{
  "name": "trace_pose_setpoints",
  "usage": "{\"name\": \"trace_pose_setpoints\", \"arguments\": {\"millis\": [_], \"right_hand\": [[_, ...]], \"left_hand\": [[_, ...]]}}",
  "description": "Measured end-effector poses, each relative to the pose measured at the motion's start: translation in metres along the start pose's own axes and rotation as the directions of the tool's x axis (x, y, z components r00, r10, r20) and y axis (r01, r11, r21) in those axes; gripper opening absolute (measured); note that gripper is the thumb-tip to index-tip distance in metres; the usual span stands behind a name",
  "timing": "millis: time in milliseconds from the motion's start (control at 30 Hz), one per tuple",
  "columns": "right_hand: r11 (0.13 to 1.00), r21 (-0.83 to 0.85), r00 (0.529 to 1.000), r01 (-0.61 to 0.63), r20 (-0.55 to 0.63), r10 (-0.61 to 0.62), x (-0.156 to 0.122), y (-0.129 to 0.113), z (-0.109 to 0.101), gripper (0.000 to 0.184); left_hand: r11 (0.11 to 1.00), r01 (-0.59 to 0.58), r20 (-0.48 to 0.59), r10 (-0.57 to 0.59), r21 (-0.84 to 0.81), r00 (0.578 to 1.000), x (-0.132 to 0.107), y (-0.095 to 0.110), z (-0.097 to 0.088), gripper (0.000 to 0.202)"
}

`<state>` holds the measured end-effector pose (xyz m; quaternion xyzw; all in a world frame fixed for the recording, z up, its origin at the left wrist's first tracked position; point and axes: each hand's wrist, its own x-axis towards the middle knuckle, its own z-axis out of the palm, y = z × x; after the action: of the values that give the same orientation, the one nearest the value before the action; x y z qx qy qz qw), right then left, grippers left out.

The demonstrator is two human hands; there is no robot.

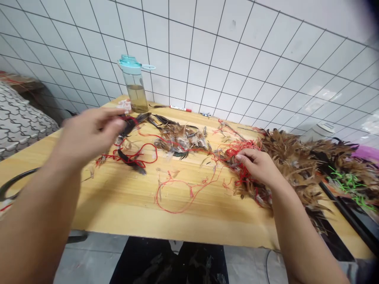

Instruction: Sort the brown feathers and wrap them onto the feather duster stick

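My left hand (90, 132) is raised over the left part of the wooden table (124, 205), blurred, its fingers pinched on a small bunch of dark feathers (134, 120) bound with red thread. My right hand (260, 167) rests on a big heap of brown feathers (293, 157), fingers curled into a tangle of red thread (237, 152). Loose red thread (177, 193) trails across the tabletop between my hands. A smaller pile of feathers (180, 138) lies in the middle.
A clear bottle with a teal lid (134, 85) stands at the back by the tiled wall. A red marker (180, 108) lies behind the feathers. Green thread (348, 183) sits at the right. A patterned cushion (20, 118) is at the left.
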<state>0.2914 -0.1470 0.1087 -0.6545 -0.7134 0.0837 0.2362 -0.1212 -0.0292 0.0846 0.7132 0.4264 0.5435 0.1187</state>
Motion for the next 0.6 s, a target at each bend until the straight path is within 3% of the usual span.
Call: {"name": "trace_pose_setpoints", "arguments": {"millis": [33,67,133,233,300,333,400,433,500,600], "right_hand": [[0.999,-0.005,0.999,0.033,0.024,-0.032,0.001,-0.008,0.001,0.026],[0.997,-0.013,0.997,0.071,0.044,-0.070,0.003,-0.017,0.001,0.026],[0.988,-0.026,0.986,0.152,0.071,-0.149,0.005,-0.036,0.003,0.025],[0.966,-0.027,0.963,0.255,0.102,-0.251,0.008,-0.057,0.004,0.022],[0.958,-0.028,0.953,0.286,0.117,-0.281,0.009,-0.062,0.005,0.022],[0.958,-0.023,0.953,0.284,0.119,-0.280,0.009,-0.061,0.006,0.022],[0.967,-0.006,0.962,0.254,0.106,-0.252,0.011,-0.051,0.009,0.023],[0.973,0.006,0.969,0.230,0.095,-0.229,0.012,-0.043,0.011,0.024],[0.985,0.013,0.982,0.169,0.082,-0.170,0.014,-0.024,0.018,0.024],[0.997,0.004,0.991,0.079,0.106,-0.079,0.017,0.005,0.031,0.028]], "left_hand": [[0.972,-0.103,0.034,0.098,0.213,0.995,-0.005,0.024,0.014,0.043],[0.943,-0.229,0.110,0.208,0.241,0.972,-0.010,0.048,0.029,0.045],[0.934,-0.351,0.303,0.316,0.067,0.899,-0.019,0.093,0.060,0.042],[0.949,-0.241,0.577,0.315,-0.203,0.754,-0.028,0.131,0.103,0.038],[0.969,-0.088,0.701,0.228,-0.230,0.676,-0.030,0.137,0.124,0.029],[0.977,-0.034,0.731,0.179,-0.209,0.659,-0.030,0.135,0.130,0.024],[0.980,0.029,0.737,0.127,-0.194,0.664,-0.028,0.125,0.134,0.023],[0.978,0.039,0.714,0.123,-0.207,0.689,-0.026,0.118,0.133,0.025],[0.966,0.065,0.640,0.115,-0.251,0.759,-0.019,0.099,0.126,0.026],[0.924,0.201,0.449,-0.036,-0.325,0.893,-0.005,0.066,0.114,0.028]]}}
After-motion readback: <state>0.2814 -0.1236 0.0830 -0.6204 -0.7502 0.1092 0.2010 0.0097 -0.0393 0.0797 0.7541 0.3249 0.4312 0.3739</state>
